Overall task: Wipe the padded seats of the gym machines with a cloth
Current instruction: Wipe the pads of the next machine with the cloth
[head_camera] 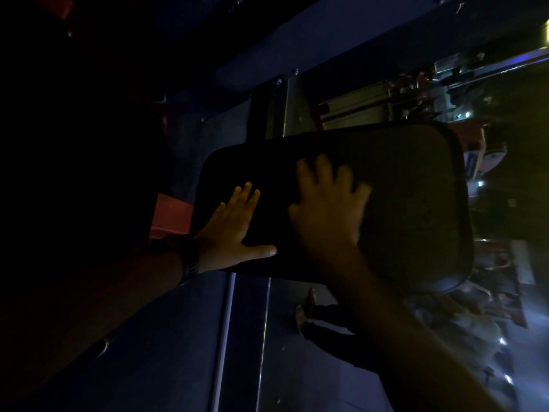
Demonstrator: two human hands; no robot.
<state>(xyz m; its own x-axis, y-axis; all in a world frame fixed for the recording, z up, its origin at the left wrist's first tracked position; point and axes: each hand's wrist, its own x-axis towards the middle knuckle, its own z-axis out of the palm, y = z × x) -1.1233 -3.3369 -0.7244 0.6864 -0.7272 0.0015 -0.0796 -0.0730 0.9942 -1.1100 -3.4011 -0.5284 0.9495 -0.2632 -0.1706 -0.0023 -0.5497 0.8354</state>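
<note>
Fingers [248,196] outstretched, left hand [228,233] and right hand [323,212] pressed flat on padded seat [416,203]

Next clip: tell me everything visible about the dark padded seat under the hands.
The padded seat is a dark rectangular pad with rounded corners, seemingly smooth vinyl with a seam round its edge. It appears tilted in the view, in front of a metal frame. The left hand lies flat on its left part; the blurred right hand spreads over its middle. Dim light hides finer detail.
</note>
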